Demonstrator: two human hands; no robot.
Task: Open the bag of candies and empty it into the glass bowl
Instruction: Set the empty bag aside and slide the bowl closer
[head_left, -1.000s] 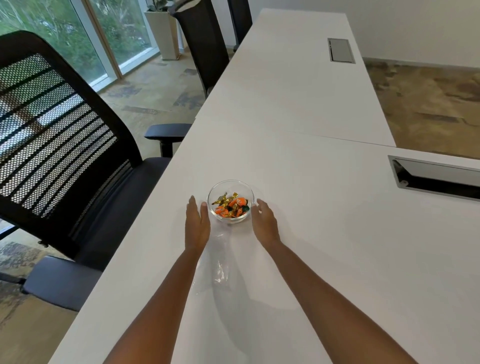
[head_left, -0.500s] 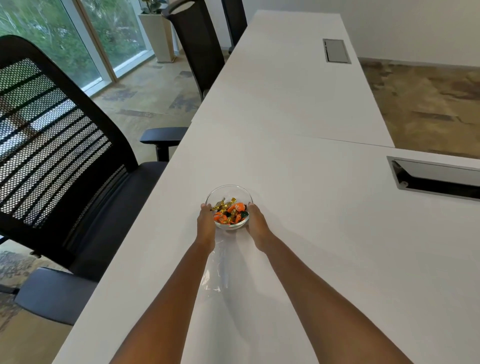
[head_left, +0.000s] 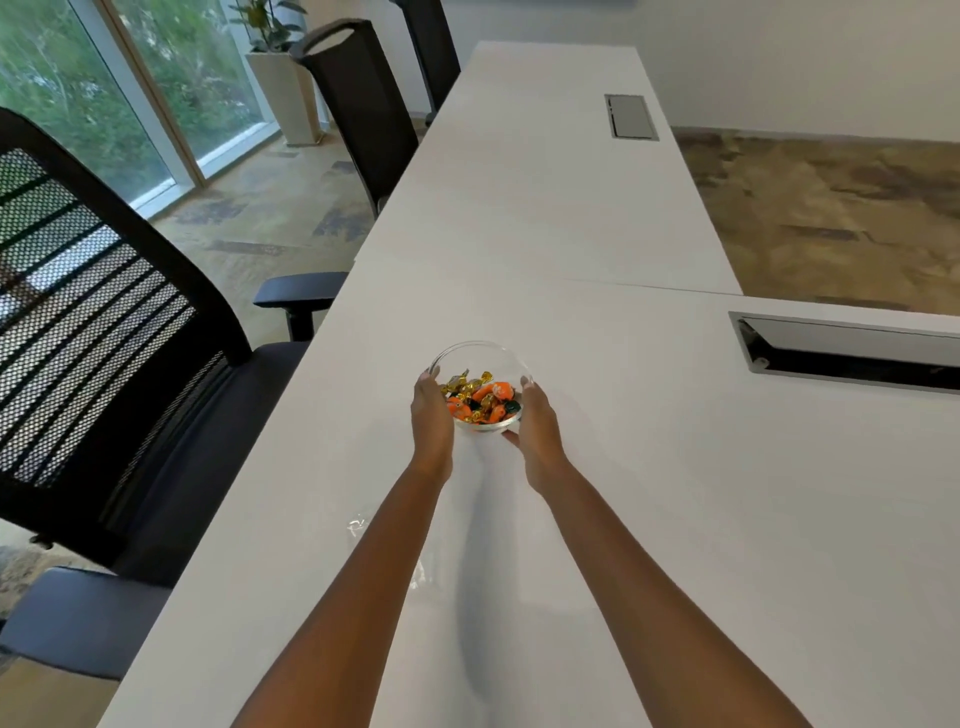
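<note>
A small clear glass bowl (head_left: 470, 356) sits on the white table, holding several wrapped candies (head_left: 480, 400) in orange, gold and dark green. My left hand (head_left: 432, 423) presses against the bowl's left side and my right hand (head_left: 537, 423) cups its right side and underside. The bowl looks slightly raised or tilted toward me. A clear, flat plastic bag (head_left: 358, 525) lies on the table nearer to me, mostly hidden under my left forearm.
The long white table (head_left: 649, 493) has a cable slot (head_left: 847, 351) at the right and another hatch (head_left: 630, 117) far back. Black mesh office chairs (head_left: 104, 338) line the left edge. A planter (head_left: 283, 98) stands by the windows.
Both hands went from lying flat beside the bowl to closing around its sides. The bowl has shifted a little away from the bag, farther up the table.
</note>
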